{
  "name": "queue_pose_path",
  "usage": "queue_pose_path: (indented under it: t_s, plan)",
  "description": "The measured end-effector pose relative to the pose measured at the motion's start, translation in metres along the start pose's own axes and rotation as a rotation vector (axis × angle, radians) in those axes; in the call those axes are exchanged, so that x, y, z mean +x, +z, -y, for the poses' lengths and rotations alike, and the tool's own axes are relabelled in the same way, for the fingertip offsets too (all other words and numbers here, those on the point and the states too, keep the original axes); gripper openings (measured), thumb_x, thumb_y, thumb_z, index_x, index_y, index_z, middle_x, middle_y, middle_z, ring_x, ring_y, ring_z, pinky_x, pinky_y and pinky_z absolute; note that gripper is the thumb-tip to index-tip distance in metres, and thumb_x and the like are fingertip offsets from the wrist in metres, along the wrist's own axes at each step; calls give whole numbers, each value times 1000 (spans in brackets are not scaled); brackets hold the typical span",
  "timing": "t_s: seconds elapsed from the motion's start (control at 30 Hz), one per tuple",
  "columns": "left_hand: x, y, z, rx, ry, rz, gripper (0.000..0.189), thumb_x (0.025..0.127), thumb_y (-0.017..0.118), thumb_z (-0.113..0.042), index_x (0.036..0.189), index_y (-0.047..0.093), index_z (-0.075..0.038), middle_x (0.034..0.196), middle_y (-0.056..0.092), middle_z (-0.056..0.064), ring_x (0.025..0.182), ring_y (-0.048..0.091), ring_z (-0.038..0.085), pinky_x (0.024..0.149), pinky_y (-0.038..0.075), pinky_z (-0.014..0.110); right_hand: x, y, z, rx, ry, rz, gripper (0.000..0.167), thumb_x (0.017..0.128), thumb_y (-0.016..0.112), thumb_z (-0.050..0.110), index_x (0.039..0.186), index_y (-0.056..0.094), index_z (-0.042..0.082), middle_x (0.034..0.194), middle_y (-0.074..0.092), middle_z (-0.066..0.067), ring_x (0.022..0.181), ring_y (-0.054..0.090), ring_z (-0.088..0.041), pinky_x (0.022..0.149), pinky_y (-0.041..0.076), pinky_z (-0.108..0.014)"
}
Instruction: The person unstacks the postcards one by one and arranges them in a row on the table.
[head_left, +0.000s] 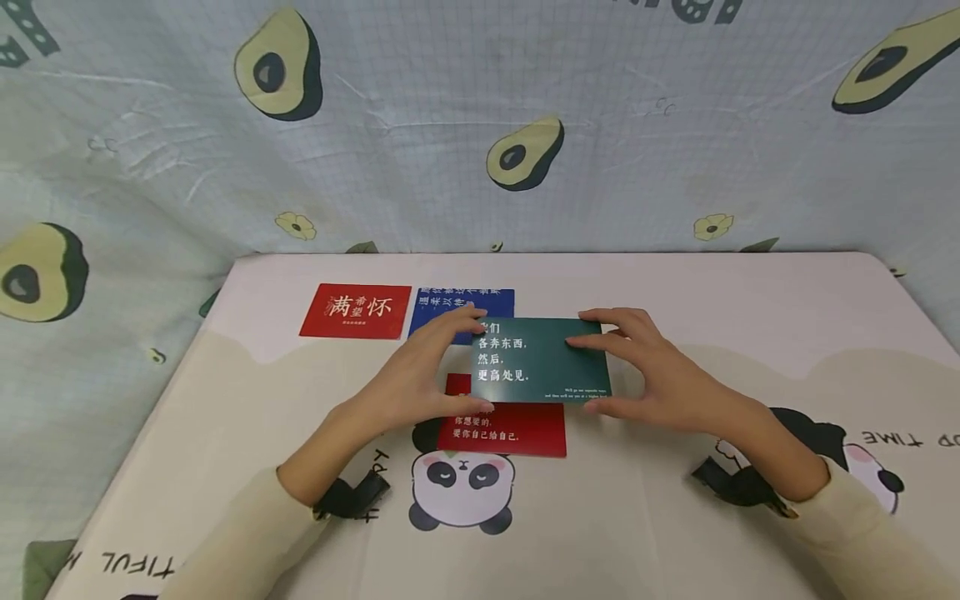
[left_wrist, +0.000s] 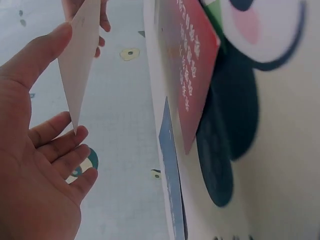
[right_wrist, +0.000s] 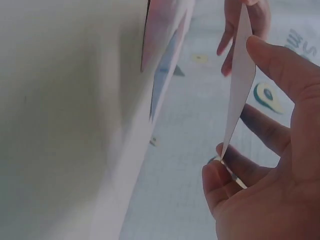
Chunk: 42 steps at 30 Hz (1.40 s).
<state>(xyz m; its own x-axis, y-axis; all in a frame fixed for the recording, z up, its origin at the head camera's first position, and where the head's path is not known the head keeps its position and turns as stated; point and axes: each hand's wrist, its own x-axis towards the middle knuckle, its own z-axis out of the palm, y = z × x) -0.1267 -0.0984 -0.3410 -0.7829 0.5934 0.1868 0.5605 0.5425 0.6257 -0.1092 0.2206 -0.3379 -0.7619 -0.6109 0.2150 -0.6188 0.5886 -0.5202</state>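
Note:
A dark green card (head_left: 536, 362) with white writing is held up over the table by both hands. My left hand (head_left: 420, 375) pinches its left end, thumb at the lower corner and fingertips at the upper one. At the right end my right hand (head_left: 660, 375) grips it the same way, with one finger lying across the printed face. Both wrist views show the card's pale back (left_wrist: 82, 60) between thumb and fingers. Below the green card a red card (head_left: 517, 437) lies on the table, its upper part covered in the head view.
A second red card (head_left: 356, 311) lies at the table's back left. Beside it is a blue card (head_left: 435, 315), partly hidden by my left hand. The pale tablecloth (head_left: 637, 500) has printed pandas, and a curtain with avocados (head_left: 420, 192) hangs behind the table's far edge.

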Motion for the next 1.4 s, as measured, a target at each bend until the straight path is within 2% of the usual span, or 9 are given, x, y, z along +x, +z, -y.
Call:
queue_pose_path:
  t_s: [0.2,0.33,0.53,0.77,1.03,1.23,1.4]
  plan:
    - [17,6,0,-12,-11,17,79,69,83,-37,135,46,-13,152,32,4,141,23,20,103,38,50,-2,-7,-13,-22,-1,-22,68,74,83,27,135,54,18,147,34,-6,133,26,-26,91,49,-48]
    - [30,9,0,-9,6,11,76,69,83,-39,131,48,-13,151,34,5,140,25,20,106,33,50,-3,-13,-22,-38,-2,-33,67,74,84,24,134,55,17,147,35,-5,132,27,-25,92,46,-49]
    - [49,12,-2,37,37,-8,75,68,84,-39,129,50,-12,147,40,1,140,25,17,110,28,47,-4,-24,-35,-17,36,-30,66,75,84,24,134,56,19,148,34,-2,133,26,-24,93,42,-51]
    - [69,16,-8,96,45,-7,73,70,83,-40,128,50,-9,147,41,5,139,28,21,111,25,47,-4,-34,-48,1,67,-25,64,74,84,22,132,58,19,148,34,-3,132,26,-26,92,40,-56]
    - [85,24,-4,169,-26,60,76,71,80,-45,131,48,-12,147,40,4,140,27,20,113,21,44,0,-37,-66,-3,87,-15,61,74,84,23,130,61,18,148,35,-4,133,25,-28,95,35,-61]
    - [93,28,4,280,-33,124,77,73,76,-52,132,47,-13,144,42,5,136,31,20,111,24,42,4,-30,-80,1,130,18,61,75,83,26,131,60,17,148,34,-4,134,23,-28,97,33,-62]
    - [99,28,8,326,-55,155,78,72,76,-54,132,47,-14,144,42,6,137,30,20,112,22,42,9,-24,-88,-9,149,33,61,74,83,28,130,60,17,147,35,-6,134,23,-29,99,33,-62]
